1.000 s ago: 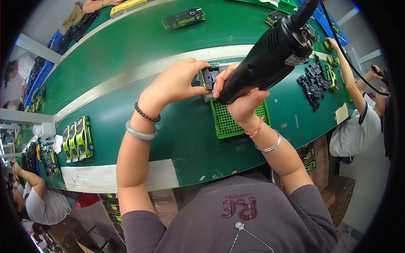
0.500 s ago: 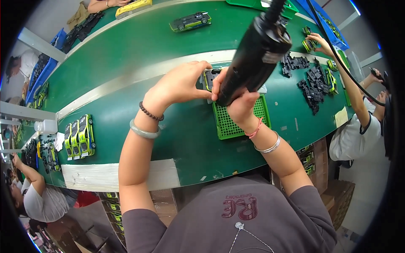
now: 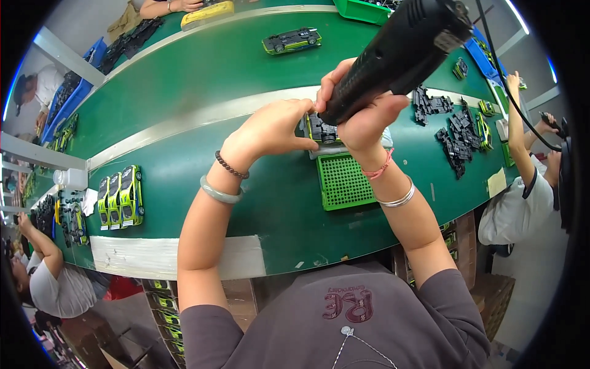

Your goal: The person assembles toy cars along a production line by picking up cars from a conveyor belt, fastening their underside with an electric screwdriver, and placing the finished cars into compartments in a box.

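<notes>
My right hand (image 3: 364, 120) is wrapped around a black electric screwdriver (image 3: 393, 64), slanting up to the right with its thick end toward the top of the view. Below its lower end lies a toy car (image 3: 322, 130), dark underside up, on a pale holder partly hidden by my right hand. The fingers and thumb of my left hand (image 3: 273, 129) curve around the car's left end. The screwdriver's tip is hidden behind my right hand, so I cannot tell whether it touches the car. Just nearer to me sits a green perforated tray (image 3: 348, 181).
Three green-and-black toy cars (image 3: 121, 198) stand in a row at left. Several black chassis parts (image 3: 456, 136) lie at right. Another upturned car (image 3: 292, 41) rests beyond the pale divider strip (image 3: 184, 132). A black cable (image 3: 498, 80) hangs at right; co-workers sit around.
My right hand and the screwdriver have moved up and to the right, uncovering more of the car's underside. My left hand stays at the car. A co-worker's hand at right has left a car.
</notes>
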Available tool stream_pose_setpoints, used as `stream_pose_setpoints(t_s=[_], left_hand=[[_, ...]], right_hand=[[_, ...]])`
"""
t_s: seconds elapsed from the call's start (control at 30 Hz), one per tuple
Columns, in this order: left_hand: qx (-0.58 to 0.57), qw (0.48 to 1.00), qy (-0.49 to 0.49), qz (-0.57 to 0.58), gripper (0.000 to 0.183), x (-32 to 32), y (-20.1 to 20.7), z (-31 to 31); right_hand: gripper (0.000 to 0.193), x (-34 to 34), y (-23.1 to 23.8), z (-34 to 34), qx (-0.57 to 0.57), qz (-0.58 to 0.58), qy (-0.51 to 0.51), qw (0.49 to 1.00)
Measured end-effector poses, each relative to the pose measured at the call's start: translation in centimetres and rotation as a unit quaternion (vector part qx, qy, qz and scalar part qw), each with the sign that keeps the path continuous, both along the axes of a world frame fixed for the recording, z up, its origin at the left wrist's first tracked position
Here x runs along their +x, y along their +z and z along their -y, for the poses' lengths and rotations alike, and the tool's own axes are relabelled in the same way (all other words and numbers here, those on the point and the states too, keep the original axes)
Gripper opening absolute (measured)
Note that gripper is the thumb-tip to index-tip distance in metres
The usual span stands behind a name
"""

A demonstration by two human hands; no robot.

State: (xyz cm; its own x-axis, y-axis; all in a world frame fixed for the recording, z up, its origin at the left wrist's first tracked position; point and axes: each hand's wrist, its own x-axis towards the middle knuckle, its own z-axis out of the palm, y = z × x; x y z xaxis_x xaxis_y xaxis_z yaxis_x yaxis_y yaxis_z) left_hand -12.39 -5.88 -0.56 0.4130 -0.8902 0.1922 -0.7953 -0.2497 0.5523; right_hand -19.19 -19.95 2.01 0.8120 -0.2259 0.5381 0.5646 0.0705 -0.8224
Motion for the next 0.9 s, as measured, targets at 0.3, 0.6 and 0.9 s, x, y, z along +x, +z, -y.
stream_pose_setpoints(t_s=[0.3,0.6,0.9], left_hand=[[0.007,1.0,0.008,-0.026,0.049,-0.4,0.8,0.1],[0.014,0.999,0.034,-0.006,0.043,0.0,0.3,-0.2],[0.003,1.0,0.018,-0.011,0.047,-0.2,-0.1,0.5]], right_hand=[[0.091,1.3,-1.7,0.1,-0.002,-0.034,0.013,0.999],[0.069,2.2,-1.2,-1.2,0.014,0.02,0.01,1.0],[0.069,1.6,-1.2,-0.9,0.023,0.016,0.031,0.999]])
